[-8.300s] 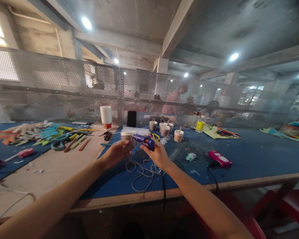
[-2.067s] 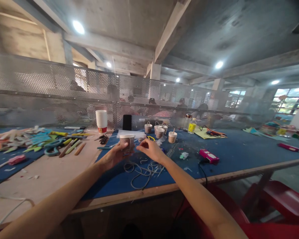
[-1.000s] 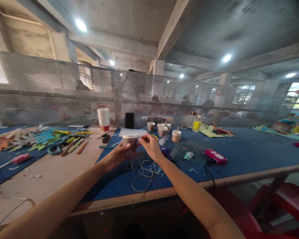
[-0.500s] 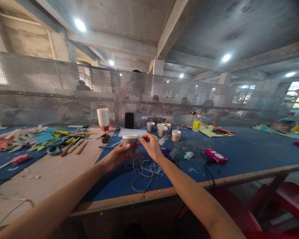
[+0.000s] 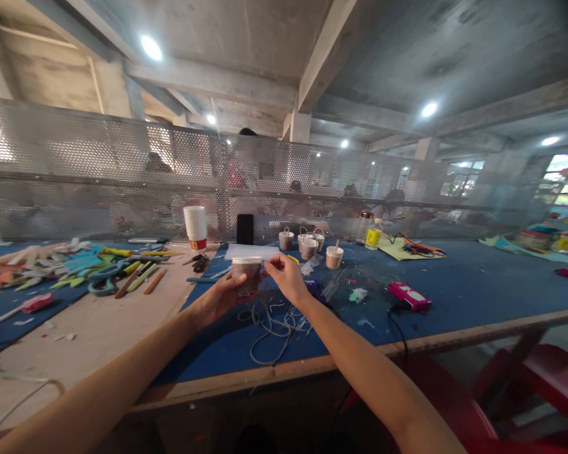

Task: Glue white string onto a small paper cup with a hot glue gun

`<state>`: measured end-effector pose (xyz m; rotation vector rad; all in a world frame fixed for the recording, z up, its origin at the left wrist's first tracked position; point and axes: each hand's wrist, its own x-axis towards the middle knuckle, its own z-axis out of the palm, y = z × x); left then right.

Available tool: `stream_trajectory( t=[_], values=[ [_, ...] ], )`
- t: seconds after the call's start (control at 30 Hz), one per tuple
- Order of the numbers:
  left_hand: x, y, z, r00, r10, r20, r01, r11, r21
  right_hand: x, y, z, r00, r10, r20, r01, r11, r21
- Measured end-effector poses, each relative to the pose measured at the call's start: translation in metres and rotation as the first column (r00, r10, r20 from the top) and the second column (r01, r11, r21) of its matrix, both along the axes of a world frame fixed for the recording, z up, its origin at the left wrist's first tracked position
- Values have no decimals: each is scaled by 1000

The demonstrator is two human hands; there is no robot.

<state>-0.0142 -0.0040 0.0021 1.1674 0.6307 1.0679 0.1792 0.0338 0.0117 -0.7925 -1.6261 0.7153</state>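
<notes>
A small brown paper cup [image 5: 248, 275] with a white rim is held above the blue table by my left hand [image 5: 224, 291], whose fingers wrap around its left side. Close by the cup's right side is my right hand [image 5: 285, 275]. Its thumb and forefinger are pinched together near the cup wall; whatever they hold is too small to make out. Below the cup lies a loose tangle of grey cord [image 5: 277, 328]. Several small cups with looped handles [image 5: 308, 248] stand farther back, and a cup with a stick in it [image 5: 334, 257] is to their right.
A stack of white paper cups [image 5: 195, 226] and a dark phone [image 5: 245, 229] stand by the perforated screen. Scissors [image 5: 103, 282] and coloured strips lie left. A yellow-labelled bottle [image 5: 373, 235] and a magenta device [image 5: 409, 296] with a black cable are right.
Both hands and the cup stay almost in place. Behind the screen, a person's dark head has shifted slightly left.
</notes>
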Motion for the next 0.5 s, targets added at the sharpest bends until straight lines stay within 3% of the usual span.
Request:
stream_trajectory(
  t=[0.5],
  values=[
    [-1,-1,0,1000,-23,-6,23,1000,-1,0,11,-6,998,43,-42,-47,995,-90]
  ],
)
